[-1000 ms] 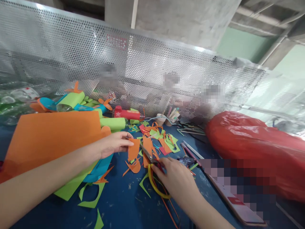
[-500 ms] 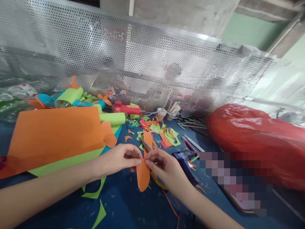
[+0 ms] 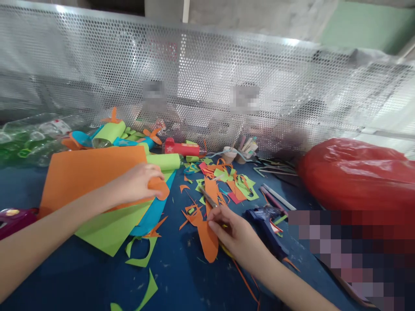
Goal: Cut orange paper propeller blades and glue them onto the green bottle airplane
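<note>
Pinching long orange cutout (image 3: 208, 246) near its narrow middle, just above blue table (image 3: 171, 276), right hand's (image 3: 231, 231) fingers pressed together on it. Looks light, thin, bendy, easily creased; best held flat, near that middle. Curling left hand's (image 3: 138, 182) fingers over rounded orange cutout (image 3: 159, 188), beside large orange sheet (image 3: 94, 168); can't tell if pinching. Count 2 cutouts at hands, 1 scissors (image 3: 208, 196), 1 dark blue glue gun (image 3: 261, 226), 2 cups (image 3: 228, 155), 1 red bag (image 3: 353, 172). Can't count scraps (image 3: 234, 188).
</note>
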Action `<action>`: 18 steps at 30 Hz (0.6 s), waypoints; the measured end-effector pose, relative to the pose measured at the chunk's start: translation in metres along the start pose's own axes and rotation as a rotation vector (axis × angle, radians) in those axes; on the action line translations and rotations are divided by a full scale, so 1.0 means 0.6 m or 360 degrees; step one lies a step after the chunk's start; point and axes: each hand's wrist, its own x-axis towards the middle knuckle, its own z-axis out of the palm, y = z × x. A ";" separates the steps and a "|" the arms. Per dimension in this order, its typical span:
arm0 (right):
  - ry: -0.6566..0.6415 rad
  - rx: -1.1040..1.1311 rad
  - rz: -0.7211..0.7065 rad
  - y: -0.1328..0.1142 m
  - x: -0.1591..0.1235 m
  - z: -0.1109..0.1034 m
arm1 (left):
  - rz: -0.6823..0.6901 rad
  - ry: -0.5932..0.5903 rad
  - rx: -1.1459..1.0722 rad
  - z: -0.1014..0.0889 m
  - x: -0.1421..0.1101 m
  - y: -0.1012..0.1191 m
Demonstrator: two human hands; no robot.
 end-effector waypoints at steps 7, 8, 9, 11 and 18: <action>-0.0072 -0.0002 -0.0023 -0.003 -0.004 0.003 | 0.0129 -0.0168 0.0151 0.022 -0.007 -0.015; -0.0075 -0.0004 -0.0026 -0.003 -0.005 0.003 | 0.0133 -0.0180 0.0146 0.022 -0.006 -0.015; -0.0074 -0.0010 -0.0029 -0.003 -0.006 0.002 | 0.0132 -0.0186 0.0138 0.022 -0.004 -0.014; -0.0059 -0.0027 -0.0029 -0.003 -0.006 0.001 | 0.0113 -0.0174 0.0108 0.018 0.000 -0.010; -0.0001 0.0116 -0.0025 -0.005 -0.001 -0.005 | 0.0023 -0.0219 -0.0297 0.022 -0.005 0.035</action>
